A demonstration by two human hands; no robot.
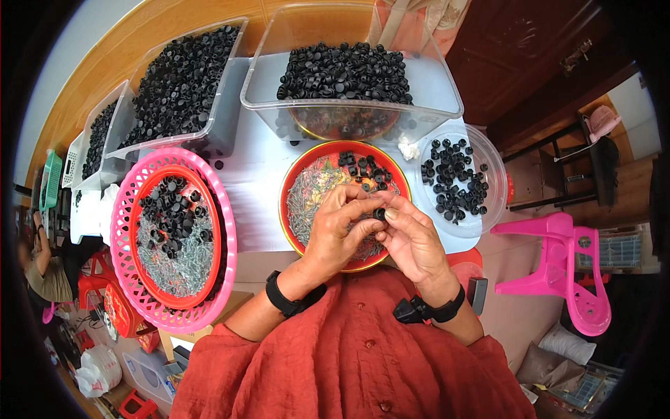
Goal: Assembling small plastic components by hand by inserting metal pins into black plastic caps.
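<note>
Above a red round tray (285, 209) with a yellow rim, my two hands meet, fingertips together. My left hand (335, 230) is closed, thumb and index finger pinching a small black plastic cap (379, 214). From the other side my right hand (417, 244) is closed on the same cap with its thumb and fingers. Whether a screw sits in the cap is too small to tell. Under my hands, the tray holds many loose metal screws (301, 199). A cluster of black caps (366, 169) lies at its far right part.
A clear bin (447, 105) of black caps stands behind the tray, with more bins (216, 105) far left. At left, a pink basket (122, 230) carries a red tray of caps and screws. A clear round lid (497, 174) with caps lies right. A pink stool (544, 279) stands beyond.
</note>
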